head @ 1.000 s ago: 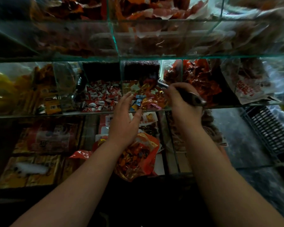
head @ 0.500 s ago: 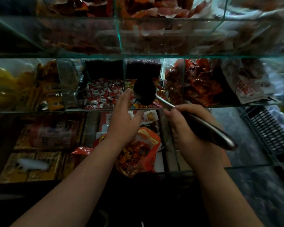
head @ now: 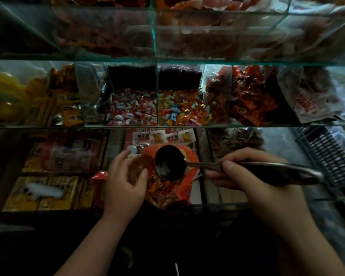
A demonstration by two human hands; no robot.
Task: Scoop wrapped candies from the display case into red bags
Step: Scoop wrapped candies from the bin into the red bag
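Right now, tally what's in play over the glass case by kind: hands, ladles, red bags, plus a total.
Hands: 2, the left hand holding the red bag, the right hand gripping the ladle
Ladles: 1
Red bags: 1
Total: 4

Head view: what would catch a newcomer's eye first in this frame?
The dark metal ladle, gripped by the right hand, hangs at centre over the open red bag that the left hand holds. Behind it, bright mixed wrapped candies fill a middle compartment of the glass display case.
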